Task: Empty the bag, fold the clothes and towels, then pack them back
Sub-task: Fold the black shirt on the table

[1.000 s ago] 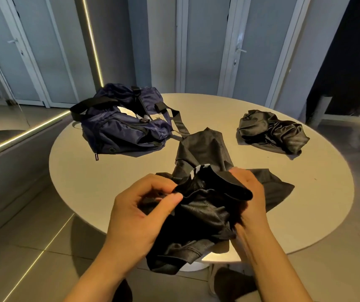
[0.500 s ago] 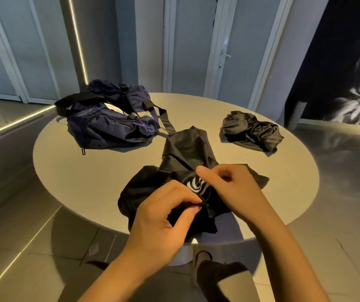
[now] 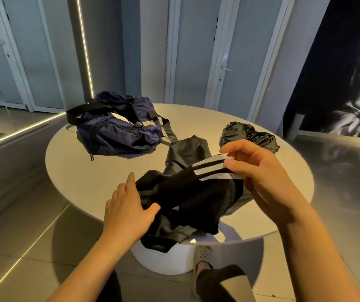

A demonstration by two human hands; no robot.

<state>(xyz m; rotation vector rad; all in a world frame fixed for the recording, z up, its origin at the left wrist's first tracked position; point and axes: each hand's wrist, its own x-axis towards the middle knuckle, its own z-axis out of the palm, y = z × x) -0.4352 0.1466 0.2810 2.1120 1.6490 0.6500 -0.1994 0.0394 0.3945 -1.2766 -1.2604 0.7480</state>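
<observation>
Two hands work the black garment (image 3: 192,199) at six o'clock on the table (image 3: 100,171): the left hand (image 3: 129,212) presses it flat, fingers straight and slightly spread, while the right hand (image 3: 259,173) pinches its striped band (image 3: 211,168). Best to draw that band taut toward three o'clock, untwisting before folding.

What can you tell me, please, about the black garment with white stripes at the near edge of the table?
The black garment looks thin, slightly shiny and crumpled, not folded. It lies on the near rim of the table, partly overhanging. The right hand pinches its white-striped end, raised off the heap; the left hand rests flat on it.
</observation>
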